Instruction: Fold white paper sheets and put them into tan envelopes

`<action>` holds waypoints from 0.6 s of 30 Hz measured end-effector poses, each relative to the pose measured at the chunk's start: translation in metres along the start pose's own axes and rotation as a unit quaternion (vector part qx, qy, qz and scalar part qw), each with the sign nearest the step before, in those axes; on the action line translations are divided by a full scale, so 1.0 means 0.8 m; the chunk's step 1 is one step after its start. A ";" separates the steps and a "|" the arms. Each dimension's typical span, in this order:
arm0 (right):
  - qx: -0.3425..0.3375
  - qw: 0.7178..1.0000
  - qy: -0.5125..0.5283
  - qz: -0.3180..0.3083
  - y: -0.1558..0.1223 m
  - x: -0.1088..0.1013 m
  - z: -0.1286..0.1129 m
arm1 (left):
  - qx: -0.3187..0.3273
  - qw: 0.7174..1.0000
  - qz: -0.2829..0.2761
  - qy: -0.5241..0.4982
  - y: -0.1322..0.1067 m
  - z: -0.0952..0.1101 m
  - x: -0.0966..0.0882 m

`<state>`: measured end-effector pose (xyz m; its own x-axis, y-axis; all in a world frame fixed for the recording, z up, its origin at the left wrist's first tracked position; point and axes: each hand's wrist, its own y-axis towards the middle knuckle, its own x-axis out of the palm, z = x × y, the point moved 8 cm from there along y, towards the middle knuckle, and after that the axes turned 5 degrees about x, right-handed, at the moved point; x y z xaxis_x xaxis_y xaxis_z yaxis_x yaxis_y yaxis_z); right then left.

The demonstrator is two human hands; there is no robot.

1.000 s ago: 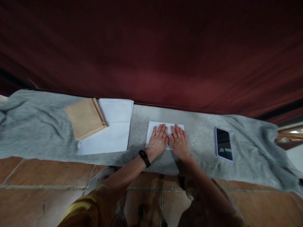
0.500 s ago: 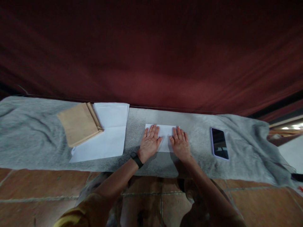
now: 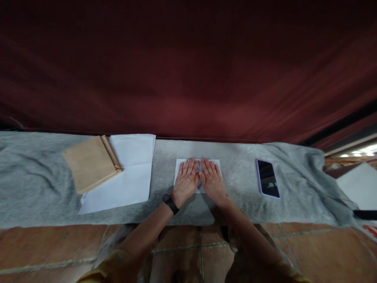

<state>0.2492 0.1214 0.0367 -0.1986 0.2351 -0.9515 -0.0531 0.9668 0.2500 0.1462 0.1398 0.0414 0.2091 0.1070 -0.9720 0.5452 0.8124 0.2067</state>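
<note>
A small white sheet of paper (image 3: 218, 163) lies flat on the grey cloth. Both palms rest on it side by side, fingers stretched away from me. My left hand (image 3: 186, 179), with a black band at the wrist, covers the left half and lies open. On the right half my right hand (image 3: 211, 180) is open too, its thumb close to the left hand's thumb. Most of the sheet is hidden under the hands; a narrow strip shows between them, along with the far corners.
Left of the hands, a stack of brown paper envelopes (image 3: 91, 163) overlaps larger white sheets (image 3: 137, 173). A phone (image 3: 267, 179) in a light purple case lies to the right. The grey cloth (image 3: 238, 165) covers a narrow surface before a dark red backdrop (image 3: 188, 78).
My hands have slid inward across the paper and now almost meet at its middle, the right one moving most. The view has shifted slightly.
</note>
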 end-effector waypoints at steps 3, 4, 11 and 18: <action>-0.007 1.000 0.002 -0.010 0.000 0.005 -0.005 | -0.001 1.000 -0.011 0.003 0.001 0.002 0.006; -0.005 1.000 0.000 -0.010 0.000 0.005 -0.004 | -0.001 1.000 -0.012 0.004 0.001 0.001 0.007; 0.021 1.000 -0.012 0.004 -0.002 0.007 0.003 | -0.036 0.999 -0.007 0.020 0.000 -0.019 0.010; 0.036 0.999 -0.022 0.023 -0.005 0.007 0.012 | -0.058 0.998 0.009 0.028 -0.005 -0.028 0.007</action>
<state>0.2581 0.1198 0.0289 -0.1561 0.2821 -0.9466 0.0260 0.9592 0.2816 0.1270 0.1501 0.0330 0.1705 0.1510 -0.9737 0.4435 0.8707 0.2127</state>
